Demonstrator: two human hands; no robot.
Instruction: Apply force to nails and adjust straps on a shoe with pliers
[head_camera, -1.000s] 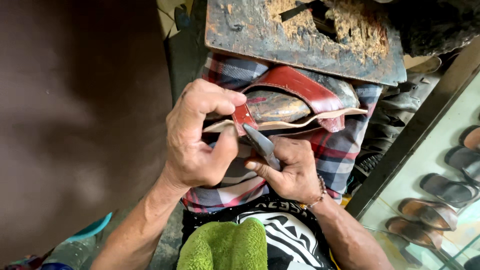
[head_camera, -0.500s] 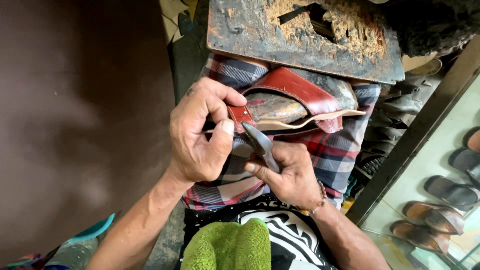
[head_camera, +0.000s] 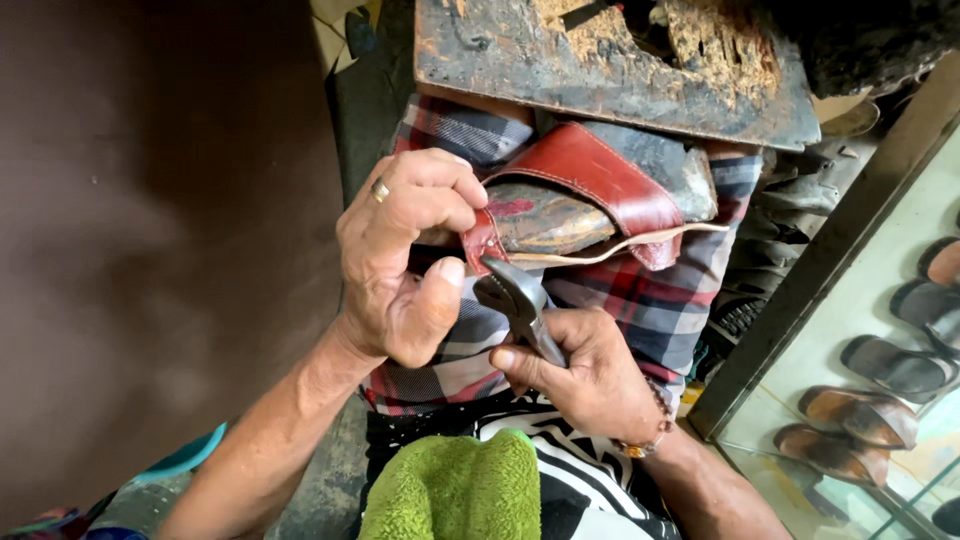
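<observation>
**Worn sandal being worked with pliers on the lap**

The left hand (head_camera: 405, 260) is curling its fingers over the near end of the red leather sandal (head_camera: 590, 200), thumb extended and pressing toward the tool, pinning the shoe against the plaid cloth (head_camera: 650, 300) over the knees. The right hand (head_camera: 590, 380) is closing in a fist around the handles of the metal pliers (head_camera: 515, 300), whose head is pointing toward eleven o'clock and meeting the sandal's edge; whether the nose is biting anything cannot be told.

The sandal is lying at the centre of the view, just at six o'clock from the scarred wooden block (head_camera: 610, 70). It looks light and fairly stiff through the sole, while the strap and the pale loose edging (head_camera: 620, 248) at its five o'clock side seem soft and floppy. The sole's firm edge appears the safest hold; the peeling trim would likely tear if pulled hard. A green towel (head_camera: 455, 490) is bunching at six o'clock.
</observation>
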